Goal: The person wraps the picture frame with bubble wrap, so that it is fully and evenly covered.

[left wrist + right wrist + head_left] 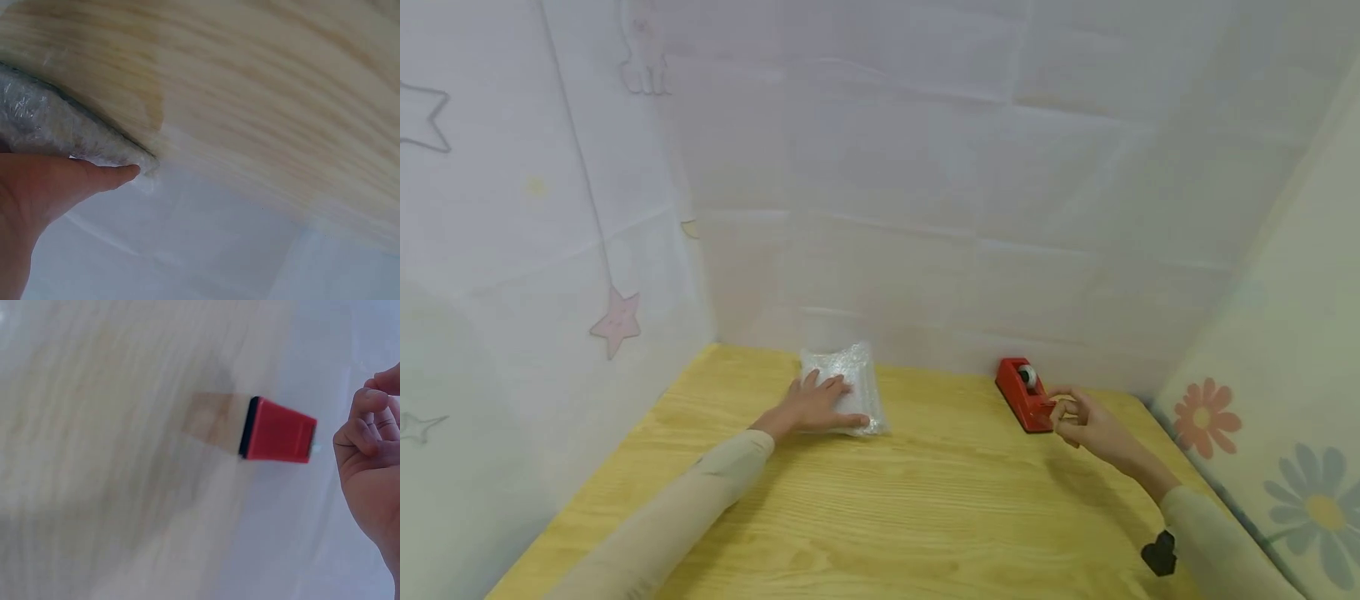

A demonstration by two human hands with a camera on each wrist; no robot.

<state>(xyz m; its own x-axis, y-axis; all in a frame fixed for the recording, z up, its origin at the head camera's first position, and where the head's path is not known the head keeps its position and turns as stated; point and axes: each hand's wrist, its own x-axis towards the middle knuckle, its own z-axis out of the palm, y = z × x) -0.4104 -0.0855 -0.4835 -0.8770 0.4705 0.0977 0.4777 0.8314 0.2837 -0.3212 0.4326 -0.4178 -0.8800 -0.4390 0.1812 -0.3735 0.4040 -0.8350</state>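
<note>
A flat, pale package in shiny bubble wrap [859,367] lies near the back of the wooden table. My left hand [814,406] rests on it with fingers spread, the thumb reaching along its near edge. The left wrist view shows the thumb against the edge of the wrapped package [37,119]. Over to the right stands a red tape dispenser [1022,400] with a roll of tape [1028,377] in it. My right hand [1093,429] is at the dispenser's near end with its fingers bent. Whether tape is between the fingertips is too small to tell.
The yellow wood-grain table [880,517] meets a creased white cloth [887,208] behind. Printed cloth walls stand at both sides, with a pink star [617,321] on the left and flowers [1206,417] on the right. A black piece [1160,553] is by the right sleeve.
</note>
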